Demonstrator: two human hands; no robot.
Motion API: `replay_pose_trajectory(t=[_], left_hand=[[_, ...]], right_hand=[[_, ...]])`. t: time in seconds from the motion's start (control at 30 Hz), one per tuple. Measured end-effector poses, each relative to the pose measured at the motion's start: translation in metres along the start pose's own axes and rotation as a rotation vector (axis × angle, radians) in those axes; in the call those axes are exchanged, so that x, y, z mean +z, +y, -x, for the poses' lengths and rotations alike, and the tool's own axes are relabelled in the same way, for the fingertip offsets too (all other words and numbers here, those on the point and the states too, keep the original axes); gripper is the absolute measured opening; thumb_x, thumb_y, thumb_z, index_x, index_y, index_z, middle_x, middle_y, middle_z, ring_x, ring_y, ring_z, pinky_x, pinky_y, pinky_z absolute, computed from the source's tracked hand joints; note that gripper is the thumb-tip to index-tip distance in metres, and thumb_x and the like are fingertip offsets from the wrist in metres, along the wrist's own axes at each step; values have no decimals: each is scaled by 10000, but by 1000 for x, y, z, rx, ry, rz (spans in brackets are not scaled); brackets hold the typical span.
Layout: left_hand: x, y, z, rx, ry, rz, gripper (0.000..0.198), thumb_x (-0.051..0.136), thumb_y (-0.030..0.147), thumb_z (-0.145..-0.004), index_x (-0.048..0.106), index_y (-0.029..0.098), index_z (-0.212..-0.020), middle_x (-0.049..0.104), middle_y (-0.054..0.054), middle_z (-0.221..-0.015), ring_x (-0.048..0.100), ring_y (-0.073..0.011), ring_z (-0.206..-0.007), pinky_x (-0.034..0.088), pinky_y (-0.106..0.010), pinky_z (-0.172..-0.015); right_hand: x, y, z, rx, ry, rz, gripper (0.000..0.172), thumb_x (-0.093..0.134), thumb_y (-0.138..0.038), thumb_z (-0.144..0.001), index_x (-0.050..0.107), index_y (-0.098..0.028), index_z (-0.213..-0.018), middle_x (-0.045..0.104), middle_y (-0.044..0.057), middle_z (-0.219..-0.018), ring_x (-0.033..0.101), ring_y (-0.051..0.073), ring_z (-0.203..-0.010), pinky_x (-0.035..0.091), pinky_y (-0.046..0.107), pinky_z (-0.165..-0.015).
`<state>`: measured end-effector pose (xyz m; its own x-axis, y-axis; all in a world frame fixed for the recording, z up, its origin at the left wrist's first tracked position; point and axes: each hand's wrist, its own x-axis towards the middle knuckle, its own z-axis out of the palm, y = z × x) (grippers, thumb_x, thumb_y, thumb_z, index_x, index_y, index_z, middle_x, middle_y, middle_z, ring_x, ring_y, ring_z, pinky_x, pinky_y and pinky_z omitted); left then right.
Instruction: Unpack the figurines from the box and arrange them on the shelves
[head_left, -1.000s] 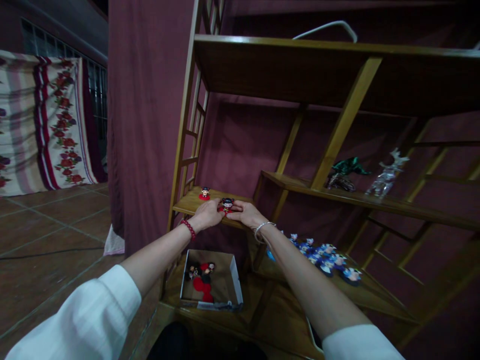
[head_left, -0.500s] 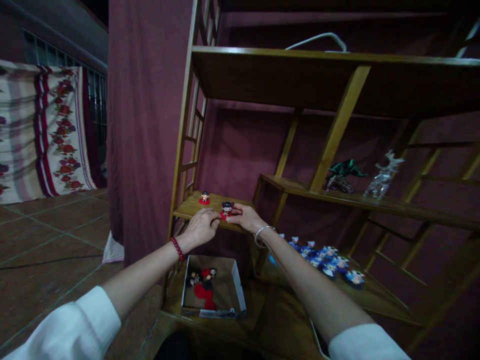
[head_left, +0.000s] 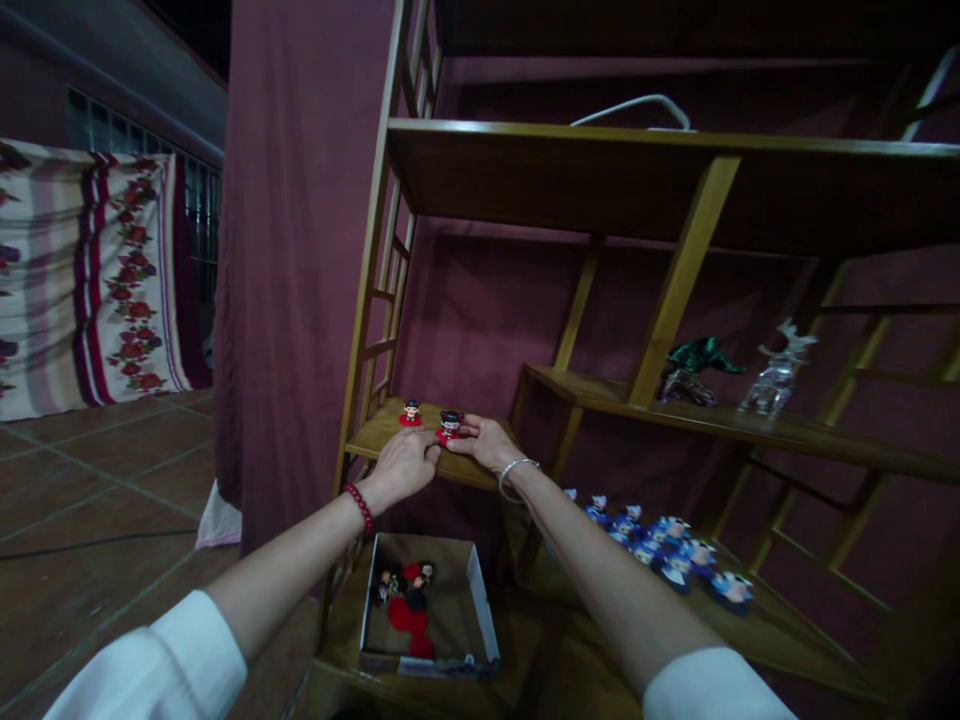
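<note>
A small black-haired figurine [head_left: 451, 424] on a red base is at the front of the small wooden shelf [head_left: 367, 437]. My right hand [head_left: 484, 442] grips it from the right, thumb low by the base and fingers behind. From the left, my left hand [head_left: 405, 464] has its curled fingertips and thumb at the edge of the red base, closed against it. A second figurine [head_left: 411, 412] of similar look stands upright on its own red base, farther back to the left and apart from both hands.
Below my hands, an open cardboard box [head_left: 480, 600] holds several more figurines and red discs. Several blue-and-white figurines [head_left: 675, 560] stand on the lower shelf at right. A clear deer-like ornament [head_left: 780, 372] and a dark green ornament [head_left: 697, 365] occupy the middle shelf.
The view has tilted up slightly, so everything sits lower in the picture. Both hands stay at the same figurine, which appears a little closer to the left hand.
</note>
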<state>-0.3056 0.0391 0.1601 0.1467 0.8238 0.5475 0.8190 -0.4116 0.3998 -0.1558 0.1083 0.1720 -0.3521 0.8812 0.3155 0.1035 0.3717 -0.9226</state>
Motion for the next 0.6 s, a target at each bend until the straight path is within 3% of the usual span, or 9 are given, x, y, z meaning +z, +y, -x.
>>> replay_pose_trajectory(t=[0.17,0.4,0.6], left_hand=[[-3,-2,-12,-89,-104,-70,323,343,285,-815,620,211,-965,656,-66,-896,593,-194,-854,427,-283,-745],[2,-5,-25,-129,-149,-111,346,338,309,-815,585,254,-1051,652,-70,-931,588,-214,-885,425,-302,-744],[1,-4,-19,-113,-147,-172,331,349,339,-817,577,276,-1049,642,-38,-973,578,-195,-909,426,-292,-759]], right_hand=[[1,4,-11,-2,2,3,386,730,-182,-413,610,-161,-779,656,10,-751,587,140,-738,434,333,-808],[-1,11,-27,32,-26,68,357,720,-122,-413,572,-158,-736,650,-1,-742,578,135,-725,442,308,-769],[3,15,-34,58,7,76,309,651,-17,-481,542,-145,-740,636,0,-730,566,110,-696,444,267,-742]])
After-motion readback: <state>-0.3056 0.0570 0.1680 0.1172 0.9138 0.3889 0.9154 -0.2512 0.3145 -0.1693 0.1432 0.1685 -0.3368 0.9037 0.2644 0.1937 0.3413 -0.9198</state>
